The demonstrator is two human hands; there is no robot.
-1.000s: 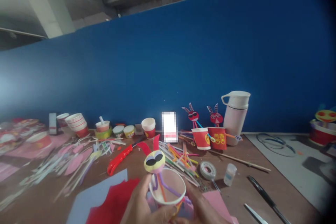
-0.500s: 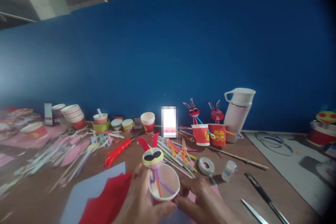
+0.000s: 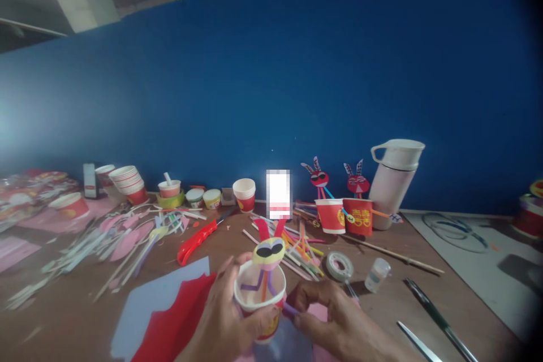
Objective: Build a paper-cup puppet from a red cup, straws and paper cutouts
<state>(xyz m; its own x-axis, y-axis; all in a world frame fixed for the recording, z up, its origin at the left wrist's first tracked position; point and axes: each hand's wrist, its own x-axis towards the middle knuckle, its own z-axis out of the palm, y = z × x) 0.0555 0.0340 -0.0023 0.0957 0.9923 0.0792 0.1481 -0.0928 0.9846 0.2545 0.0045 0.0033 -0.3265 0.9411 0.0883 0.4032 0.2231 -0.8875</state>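
My left hand (image 3: 237, 305) is wrapped round a red and white paper cup (image 3: 269, 331), its thumb across the front. Inside the cup stands a paper bunny figure (image 3: 268, 255) with a yellow face, black eyes and red ears, on an orange straw. One bent purple arm lies within the cup, over its left side. The other purple straw arm (image 3: 290, 309) comes out through the cup's right side. My right hand (image 3: 320, 314) pinches that arm near its end, beside the cup.
Behind lie colored straws (image 3: 303, 246), a tape roll (image 3: 339, 266) and a small clear bottle (image 3: 377, 275). A red utility knife (image 3: 197, 242) and red paper (image 3: 178, 317) are left; scissors (image 3: 418, 342) and a pen (image 3: 439, 317) right. Two finished cup bunnies (image 3: 331, 216) stand before a thermos (image 3: 390, 181).
The bunny figure has shifted right and turned more upright over the cup. My right hand has moved off the cup's rim and now grips the purple straw arm outside it.
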